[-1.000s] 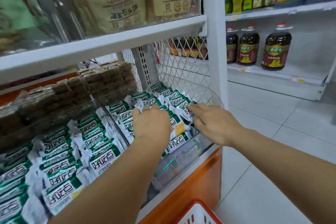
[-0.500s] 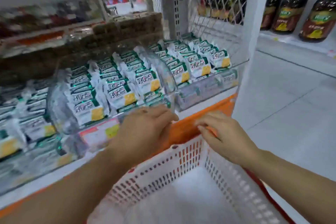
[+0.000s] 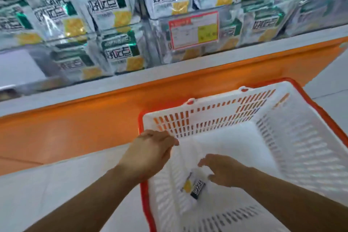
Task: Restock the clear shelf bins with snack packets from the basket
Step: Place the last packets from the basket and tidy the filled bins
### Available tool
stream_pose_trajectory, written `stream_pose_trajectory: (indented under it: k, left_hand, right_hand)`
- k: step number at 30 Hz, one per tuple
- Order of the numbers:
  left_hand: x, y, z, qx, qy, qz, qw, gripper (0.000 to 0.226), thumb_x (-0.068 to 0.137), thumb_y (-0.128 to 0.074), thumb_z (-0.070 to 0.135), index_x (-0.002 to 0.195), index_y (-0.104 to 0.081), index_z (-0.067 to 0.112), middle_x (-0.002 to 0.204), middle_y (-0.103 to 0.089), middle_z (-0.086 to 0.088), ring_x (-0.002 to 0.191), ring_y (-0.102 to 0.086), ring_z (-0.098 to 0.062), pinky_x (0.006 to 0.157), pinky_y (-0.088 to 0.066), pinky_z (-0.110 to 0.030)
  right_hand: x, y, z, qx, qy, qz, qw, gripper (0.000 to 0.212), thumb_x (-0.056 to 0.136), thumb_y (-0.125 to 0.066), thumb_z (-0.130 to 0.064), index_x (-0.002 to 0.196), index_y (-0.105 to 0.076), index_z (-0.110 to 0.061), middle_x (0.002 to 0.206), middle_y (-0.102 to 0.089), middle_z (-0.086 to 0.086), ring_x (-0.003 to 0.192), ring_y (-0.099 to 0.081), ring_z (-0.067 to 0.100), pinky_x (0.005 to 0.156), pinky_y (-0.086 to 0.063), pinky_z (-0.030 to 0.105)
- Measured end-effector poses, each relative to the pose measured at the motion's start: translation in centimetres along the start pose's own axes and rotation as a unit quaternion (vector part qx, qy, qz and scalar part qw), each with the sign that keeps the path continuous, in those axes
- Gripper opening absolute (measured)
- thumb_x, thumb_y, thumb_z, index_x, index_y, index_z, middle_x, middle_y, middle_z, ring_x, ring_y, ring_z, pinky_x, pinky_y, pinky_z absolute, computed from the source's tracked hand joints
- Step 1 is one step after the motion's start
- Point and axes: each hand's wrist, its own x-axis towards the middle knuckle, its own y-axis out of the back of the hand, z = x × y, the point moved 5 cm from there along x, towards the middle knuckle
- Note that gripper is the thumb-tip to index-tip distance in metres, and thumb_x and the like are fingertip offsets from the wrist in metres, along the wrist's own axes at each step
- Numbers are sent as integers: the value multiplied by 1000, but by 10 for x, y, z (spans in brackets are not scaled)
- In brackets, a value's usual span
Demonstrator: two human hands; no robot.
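I judge restocking nearly done: the clear plastic shelf bins [image 3: 160,43] look full, and one green-white snack packet [image 3: 194,187] lies near the white red-rimmed basket's [image 3: 310,152] near-left corner, with my right hand [image 3: 224,171] spread beside it, seemingly gripping nothing, and my left hand [image 3: 150,149] loose and empty.

The basket [image 3: 310,149], white slotted plastic with a red rim, stands below the shelf [image 3: 169,73] edge. It holds one packet [image 3: 194,187], white with a yellow patch and a dark lettered band, lying askew on the bottom by the left wall. The clear bins [image 3: 190,56] on the shelf are packed with rows of white, green and yellow packets [image 3: 120,52], upright and facing forward.
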Motion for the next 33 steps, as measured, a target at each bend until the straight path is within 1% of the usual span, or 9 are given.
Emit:
stream_pose_trajectory:
  k: [4,7,10,12,15,18,23,30,33]
  left_hand:
    - [-7,-9,-7,-21,19,-3,1000,21,80,-59,17,95,-71,24,93,-71,8,75,-67,-19,71,-56,-31]
    - [-5,-10,-7,-17,12,2,1000,20,78,-62,15,94,-71,24,92,-72,8,75,-67,-18,76,-53,-29]
    - [-5,-11,-6,-11,9,12,1000,19,77,-65,13,92,-72,22,90,-72,8,72,-67,-16,77,-51,-28]
    - [-6,-11,-6,1,8,21,1000,20,75,-71,11,91,-72,22,89,-72,8,71,-67,-15,77,-51,-26]
    - [-6,-10,-7,14,17,19,1000,18,74,-73,14,89,-72,25,88,-72,10,69,-66,-12,75,-49,-23]
    - [-2,-6,0,26,24,-44,998,18,85,-63,21,99,-71,28,100,-71,12,84,-68,-11,82,-49,-25]
    - [29,20,40,-85,57,-120,988,35,95,-54,31,129,-51,38,129,-54,20,110,-55,-1,93,-43,-17]
    - [90,120,130,-243,-30,30,969,52,89,-63,26,129,-37,49,121,-47,22,101,-54,6,89,-46,-15]
    - [112,155,155,-248,-40,88,964,60,87,-66,23,136,-37,41,122,-43,22,109,-49,0,94,-39,-13]
  right_hand:
    - [17,-51,-24,-144,73,-49,986,55,95,-48,-10,146,-31,-23,157,-17,5,130,-40,29,99,-42,40]
    - [31,-71,-36,-270,174,9,947,32,75,-63,-33,106,-70,-33,105,-69,-11,97,-63,12,75,-49,25]
    - [35,-78,-34,-308,189,35,932,26,63,-74,-36,89,-74,-30,74,-68,-14,78,-64,9,68,-45,22]
    - [32,-64,-30,-248,150,27,957,46,65,-80,-30,109,-67,-24,90,-69,-5,87,-62,15,73,-47,24]
    - [24,-40,-6,-97,-1,28,995,72,84,-62,-30,145,-25,-22,131,-52,2,117,-50,22,96,-42,34]
    - [3,2,4,93,-65,66,991,83,81,-67,-33,147,-16,-30,129,-55,-1,112,-57,17,86,-50,27]
    - [-55,98,5,282,-56,70,955,64,83,-70,-30,135,-33,-36,113,-56,-4,87,-59,1,71,-47,16]
    - [-155,238,18,407,-80,249,875,54,73,-78,-33,118,-50,-23,92,-67,10,77,-66,23,82,-54,44]
    - [-177,273,16,452,-86,369,807,67,63,-76,-51,120,-50,-27,109,-63,7,93,-65,22,90,-52,45]
